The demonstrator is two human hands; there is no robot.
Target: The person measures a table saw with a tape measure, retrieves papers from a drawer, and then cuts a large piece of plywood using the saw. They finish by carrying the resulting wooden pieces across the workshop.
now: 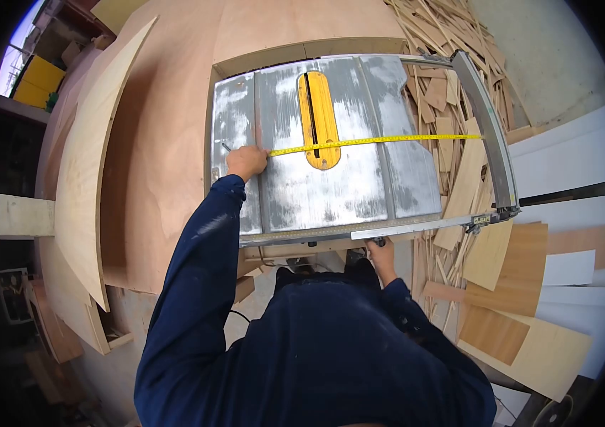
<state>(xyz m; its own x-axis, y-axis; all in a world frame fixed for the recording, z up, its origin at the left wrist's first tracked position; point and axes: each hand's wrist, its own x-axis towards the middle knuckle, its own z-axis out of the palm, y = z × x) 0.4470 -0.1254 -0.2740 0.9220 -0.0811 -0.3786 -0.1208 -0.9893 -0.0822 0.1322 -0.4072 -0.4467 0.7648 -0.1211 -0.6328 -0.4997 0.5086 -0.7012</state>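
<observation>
A table saw (331,192) with a worn grey metal top stands in front of me. Its yellow throat plate (326,117) has a dark slot. My left hand (247,164) is closed around the near end of a yellow tape measure (373,141), low over the table's left part. A thin dark pencil-like stick (226,146) pokes out by its fingers. The blade of the tape runs right across the throat plate to the saw's rip fence (486,117). At the front rail (409,228), my right hand (383,261) is closed on a black knob (378,242); its fingers are partly hidden.
Wood offcuts (452,92) lie heaped beyond and under the fence. Panel pieces (508,270) and white sheets (572,156) spread at the right. A large plywood surface (174,142) adjoins the saw on the left, with a leaning plywood panel (89,164) on it.
</observation>
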